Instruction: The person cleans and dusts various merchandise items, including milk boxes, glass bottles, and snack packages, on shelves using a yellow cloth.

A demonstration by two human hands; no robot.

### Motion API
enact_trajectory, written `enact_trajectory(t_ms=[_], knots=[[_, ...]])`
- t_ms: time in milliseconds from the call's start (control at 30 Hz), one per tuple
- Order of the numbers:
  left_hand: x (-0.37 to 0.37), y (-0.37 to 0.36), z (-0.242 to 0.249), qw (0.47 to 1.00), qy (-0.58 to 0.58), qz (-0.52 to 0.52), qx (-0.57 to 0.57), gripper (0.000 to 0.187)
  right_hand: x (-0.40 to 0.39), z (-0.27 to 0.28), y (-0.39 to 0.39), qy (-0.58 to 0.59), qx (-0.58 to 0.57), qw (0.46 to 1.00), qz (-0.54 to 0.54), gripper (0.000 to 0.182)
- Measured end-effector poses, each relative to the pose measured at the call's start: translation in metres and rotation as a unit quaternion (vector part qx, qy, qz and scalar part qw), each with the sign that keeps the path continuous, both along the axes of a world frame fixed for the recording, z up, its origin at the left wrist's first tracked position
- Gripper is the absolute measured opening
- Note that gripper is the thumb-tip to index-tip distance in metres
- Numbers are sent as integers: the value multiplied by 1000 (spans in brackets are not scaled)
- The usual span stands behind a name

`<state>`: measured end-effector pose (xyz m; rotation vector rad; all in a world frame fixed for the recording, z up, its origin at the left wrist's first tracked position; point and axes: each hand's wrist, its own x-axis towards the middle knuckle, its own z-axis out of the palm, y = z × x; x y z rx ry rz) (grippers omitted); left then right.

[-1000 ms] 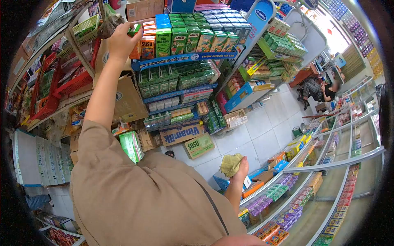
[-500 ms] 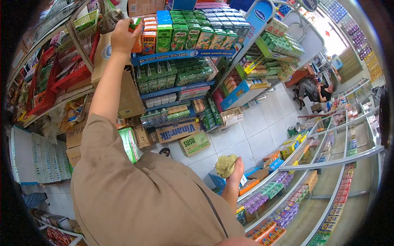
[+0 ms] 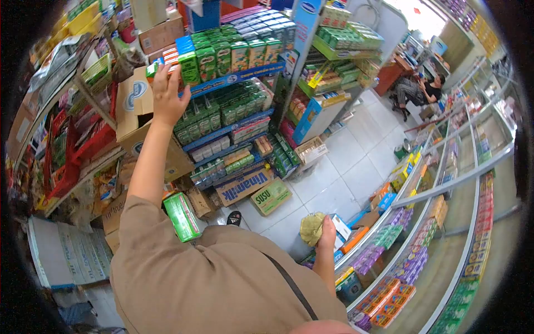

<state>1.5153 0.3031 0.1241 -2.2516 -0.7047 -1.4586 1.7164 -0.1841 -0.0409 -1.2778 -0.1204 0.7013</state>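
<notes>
My left hand (image 3: 168,96) reaches out to the top shelf of a drinks rack, fingers spread over the fronts of the orange cartons (image 3: 171,60) at the left end. A small green carton (image 3: 152,68) shows just beside those fingers. To their right stand a tall green carton (image 3: 189,65) and a row of green Milo cartons (image 3: 207,62). Low in front of my body, my right hand (image 3: 327,232) grips a crumpled yellow-green cloth (image 3: 311,229).
An opened cardboard box (image 3: 132,106) stands left of the rack, near red baskets (image 3: 89,142). A Susu box (image 3: 271,196) and a Vinamilk box (image 3: 245,185) sit on the tiled floor. Glass display cases (image 3: 439,222) run along the right. A person (image 3: 425,92) sits farther back.
My left hand has gone from bent fingers at the rack's left end to spread fingers over the orange cartons. My right hand still holds the cloth, and the view has shifted.
</notes>
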Motion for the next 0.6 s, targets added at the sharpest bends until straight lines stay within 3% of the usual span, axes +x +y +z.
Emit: enact_trajectory(t_ms=[100, 200, 300, 367, 500, 600], knots=[[39, -15, 22, 997, 41, -53, -31, 57, 8, -21, -16, -8, -23, 1000, -2, 41], [73, -3, 40, 992, 115, -12, -59, 60, 4, -24, -26, -2, -2, 1000, -27, 40], [101, 11, 53, 978, 185, 42, -92, 61, -3, -23, -32, 8, 53, 998, 26, 36], [119, 13, 62, 960, 242, 93, -105, 58, -11, -20, -33, 4, 2, 1000, 20, 34], [146, 23, 68, 947, 260, 120, -147, 33, -20, -27, -45, 1, -64, 998, 1, 32], [152, 31, 52, 976, 177, 101, -79, 15, -22, -32, -58, 10, -64, 997, -37, 29]])
